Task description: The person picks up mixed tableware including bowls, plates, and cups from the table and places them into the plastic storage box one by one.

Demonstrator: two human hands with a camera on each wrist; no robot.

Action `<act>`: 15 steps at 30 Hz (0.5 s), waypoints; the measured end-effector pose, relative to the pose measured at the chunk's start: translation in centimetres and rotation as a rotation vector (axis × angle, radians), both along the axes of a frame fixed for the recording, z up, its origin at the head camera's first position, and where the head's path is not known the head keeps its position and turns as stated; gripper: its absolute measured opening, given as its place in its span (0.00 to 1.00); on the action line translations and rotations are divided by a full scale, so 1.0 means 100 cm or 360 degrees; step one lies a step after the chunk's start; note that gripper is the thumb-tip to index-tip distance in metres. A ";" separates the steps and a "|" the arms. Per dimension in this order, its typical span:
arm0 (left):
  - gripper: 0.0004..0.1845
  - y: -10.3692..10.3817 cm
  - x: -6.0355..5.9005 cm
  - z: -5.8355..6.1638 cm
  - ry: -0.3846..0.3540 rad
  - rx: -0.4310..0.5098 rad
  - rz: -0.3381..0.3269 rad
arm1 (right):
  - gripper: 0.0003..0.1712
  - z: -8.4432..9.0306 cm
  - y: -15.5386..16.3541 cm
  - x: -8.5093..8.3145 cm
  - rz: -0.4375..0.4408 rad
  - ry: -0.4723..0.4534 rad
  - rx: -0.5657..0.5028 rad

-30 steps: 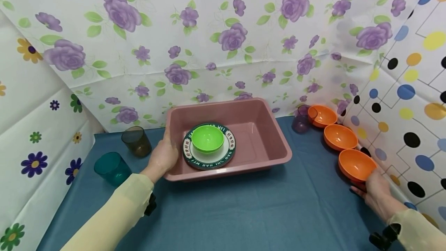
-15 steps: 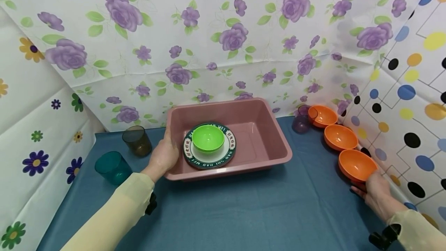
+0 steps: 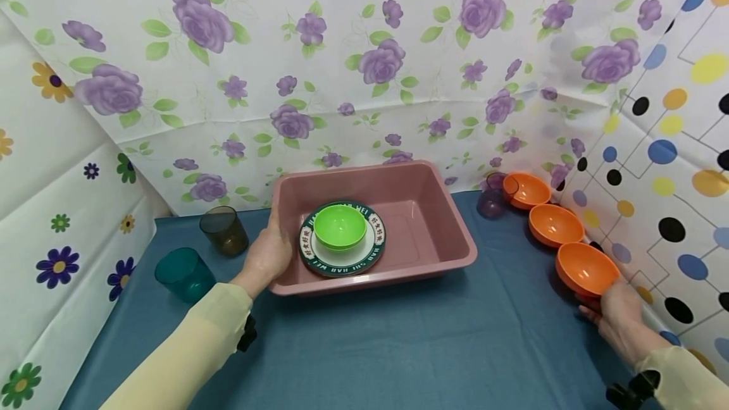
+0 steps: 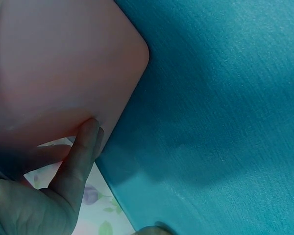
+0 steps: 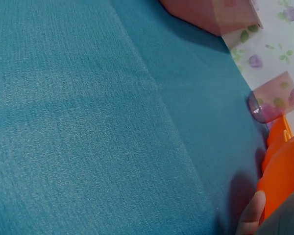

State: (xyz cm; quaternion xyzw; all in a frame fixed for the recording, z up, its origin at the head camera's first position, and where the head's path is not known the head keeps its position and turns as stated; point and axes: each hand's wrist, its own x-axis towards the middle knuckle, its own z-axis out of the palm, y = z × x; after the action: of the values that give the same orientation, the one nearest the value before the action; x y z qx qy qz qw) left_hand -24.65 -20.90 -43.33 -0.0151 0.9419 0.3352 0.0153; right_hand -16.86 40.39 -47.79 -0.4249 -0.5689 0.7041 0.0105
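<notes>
A pink plastic tub (image 3: 438, 207) stands on the blue tablecloth (image 3: 398, 347). In it lies a white plate with a green rim (image 3: 342, 269), and a green bowl (image 3: 339, 225) sits on the plate. My left hand (image 3: 273, 248) grips the tub's left rim; in the left wrist view a finger (image 4: 83, 147) lies against the tub's wall (image 4: 54, 63). My right hand (image 3: 604, 299) holds the nearest orange bowl (image 3: 586, 267) at the right edge, from below. The right wrist view shows the thumb (image 5: 250, 215) against that bowl (image 5: 284, 171).
Two more orange bowls (image 3: 555, 223) (image 3: 526, 188) line the right wall, with a purple cup (image 3: 492, 195) behind them. A brown cup (image 3: 223, 230) and a teal cup (image 3: 183, 274) stand left of the tub. Patterned sheets close in the back and both sides.
My right hand and the nearest orange bowl have shifted slightly to the right. The left hand and the tub have stayed put.
</notes>
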 end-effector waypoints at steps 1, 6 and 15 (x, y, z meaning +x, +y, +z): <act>0.39 0.000 0.000 0.000 0.0001 -0.0002 0.0001 | 0.32 0.001 0.000 0.001 0.0001 0.0007 -0.0012; 0.40 0.000 -0.001 -0.001 -0.0005 -0.0007 0.0005 | 0.31 0.008 -0.003 0.003 0.0065 0.0112 -0.0080; 0.41 0.001 0.000 -0.001 -0.0001 0.0001 0.0026 | 0.35 0.022 -0.017 0.000 0.0396 0.0446 -0.0173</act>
State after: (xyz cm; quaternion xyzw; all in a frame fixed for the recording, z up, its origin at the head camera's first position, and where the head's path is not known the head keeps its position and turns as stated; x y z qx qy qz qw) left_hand -24.66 -20.84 -43.45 -0.0231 0.9416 0.3357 0.0129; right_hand -16.87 38.68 -45.62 -0.2489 -0.5713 0.7818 -0.0206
